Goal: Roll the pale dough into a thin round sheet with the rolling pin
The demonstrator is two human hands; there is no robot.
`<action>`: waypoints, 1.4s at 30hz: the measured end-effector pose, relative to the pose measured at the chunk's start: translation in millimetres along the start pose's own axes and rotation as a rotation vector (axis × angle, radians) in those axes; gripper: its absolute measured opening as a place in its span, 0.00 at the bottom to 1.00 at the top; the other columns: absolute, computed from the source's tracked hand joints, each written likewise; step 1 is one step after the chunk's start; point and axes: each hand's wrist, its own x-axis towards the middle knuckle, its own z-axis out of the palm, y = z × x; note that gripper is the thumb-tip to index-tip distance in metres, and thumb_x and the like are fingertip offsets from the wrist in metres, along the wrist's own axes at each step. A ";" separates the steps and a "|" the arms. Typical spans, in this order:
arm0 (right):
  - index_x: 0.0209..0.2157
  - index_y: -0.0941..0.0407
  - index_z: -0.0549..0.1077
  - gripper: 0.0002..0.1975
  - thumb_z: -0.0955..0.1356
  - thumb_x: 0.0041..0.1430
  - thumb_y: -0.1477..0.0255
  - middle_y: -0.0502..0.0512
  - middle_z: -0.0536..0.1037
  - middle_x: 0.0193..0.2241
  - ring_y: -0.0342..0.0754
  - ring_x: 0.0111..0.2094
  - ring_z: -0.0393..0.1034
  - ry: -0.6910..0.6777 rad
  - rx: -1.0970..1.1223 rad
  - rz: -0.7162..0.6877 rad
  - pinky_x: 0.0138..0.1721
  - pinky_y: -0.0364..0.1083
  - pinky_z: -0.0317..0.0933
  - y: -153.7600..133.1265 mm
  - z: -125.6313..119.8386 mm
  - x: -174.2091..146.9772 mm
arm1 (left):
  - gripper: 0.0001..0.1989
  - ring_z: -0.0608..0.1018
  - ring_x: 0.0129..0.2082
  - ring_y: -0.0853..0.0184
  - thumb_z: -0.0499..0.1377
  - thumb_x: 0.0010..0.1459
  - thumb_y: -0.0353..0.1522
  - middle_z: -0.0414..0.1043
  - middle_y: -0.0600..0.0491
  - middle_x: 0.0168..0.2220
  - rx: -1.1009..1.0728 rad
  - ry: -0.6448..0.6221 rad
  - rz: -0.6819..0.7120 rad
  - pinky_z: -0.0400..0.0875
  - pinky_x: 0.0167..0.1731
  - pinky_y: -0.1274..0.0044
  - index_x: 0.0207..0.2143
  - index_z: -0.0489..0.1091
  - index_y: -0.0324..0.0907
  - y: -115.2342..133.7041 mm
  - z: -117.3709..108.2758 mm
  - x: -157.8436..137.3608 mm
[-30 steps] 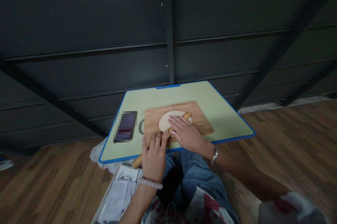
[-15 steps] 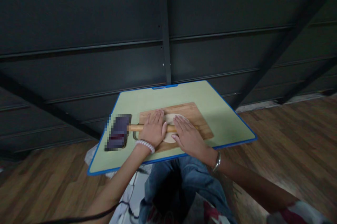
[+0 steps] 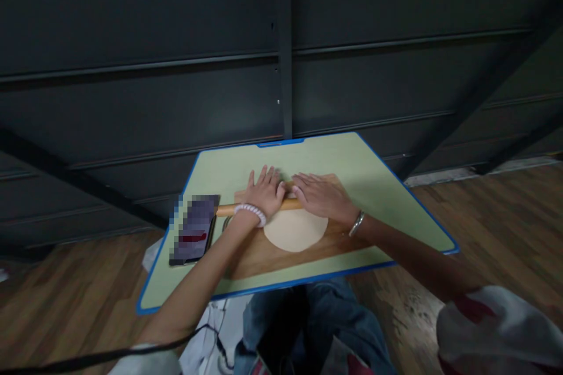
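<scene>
A wooden rolling pin (image 3: 291,204) lies crosswise over the far part of a round, flat sheet of pale dough (image 3: 295,231). The dough rests on a wooden cutting board (image 3: 255,257). My left hand (image 3: 265,192) lies palm down over the pin with its fingers spread and stretched away from me. Also palm down on the pin, nearer its right end, is my right hand (image 3: 323,196), its fingers out straight. Both hands press on the pin without gripping it. The right hand hides the pin's right end.
A dark phone (image 3: 196,231), partly pixelated, lies left of the board, close to the pin's left end. Everything stands on a pale green tabletop (image 3: 316,158) with a blue rim. Dark panels (image 3: 197,99) rise behind it, and a black cable (image 3: 162,354) crosses at lower left.
Both hands and the rolling pin have moved away from me, toward the far side of the board. More of the dough's near part now shows. The view has shifted slightly.
</scene>
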 end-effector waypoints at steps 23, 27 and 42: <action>0.58 0.66 0.63 0.23 0.56 0.65 0.72 0.64 0.66 0.58 0.52 0.60 0.57 0.149 0.018 0.144 0.62 0.53 0.49 -60.5 -16.6 -84.4 | 0.27 0.53 0.64 0.48 0.42 0.64 0.41 0.55 0.47 0.64 0.094 0.246 -0.075 0.45 0.60 0.52 0.63 0.56 0.44 32.4 0.8 -97.5; 0.59 0.67 0.61 0.23 0.57 0.65 0.73 0.65 0.63 0.60 0.53 0.61 0.55 0.172 0.015 0.158 0.62 0.54 0.49 -79.6 -18.1 -114.0 | 0.25 0.49 0.65 0.48 0.44 0.65 0.41 0.57 0.51 0.63 0.081 0.250 -0.002 0.45 0.60 0.51 0.63 0.54 0.48 34.5 -0.1 -129.2; 0.57 0.72 0.61 0.29 0.60 0.64 0.63 0.74 0.65 0.57 0.60 0.60 0.56 0.215 -0.069 0.296 0.60 0.57 0.52 -62.3 -10.8 -101.5 | 0.25 0.55 0.64 0.55 0.39 0.66 0.44 0.54 0.54 0.64 0.048 0.090 0.195 0.51 0.58 0.58 0.63 0.53 0.56 -14.7 -2.1 -38.4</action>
